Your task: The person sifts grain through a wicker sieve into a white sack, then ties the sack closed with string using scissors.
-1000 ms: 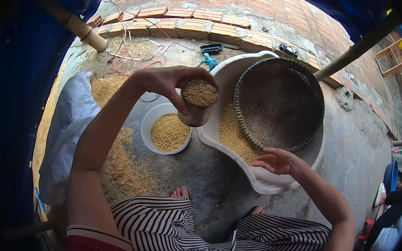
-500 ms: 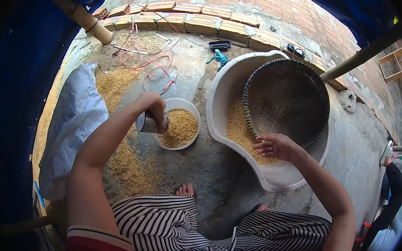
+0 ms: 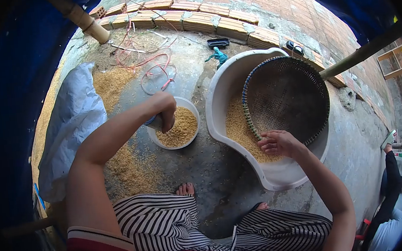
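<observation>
My left hand [image 3: 165,112] is closed around a small metal can [image 3: 153,123], tipped over the white bucket [image 3: 198,131]. Yellowish grain [image 3: 180,127] fills much of the bucket. At the near rim of the round woven sieve [image 3: 284,94], my right hand [image 3: 280,143] has its fingers curled over the edge. The sieve leans tilted inside a large white tub [image 3: 218,129], its near rim over more loose grain [image 3: 241,127] on the tub's bottom.
Spilled grain [image 3: 133,172] lies on the concrete beside a pale plastic sack [image 3: 71,122]. Pink string [image 3: 157,64] tangles beyond the bucket. A low brick edging [image 3: 201,22] runs across the back. Bamboo poles [image 3: 362,54] slant in; another person's leg [image 3: 391,176] shows at right.
My left hand has moved right and turned further over the bucket with the can. My right hand has shifted slightly right and up, its fingers drawn closer against the sieve's rim.
</observation>
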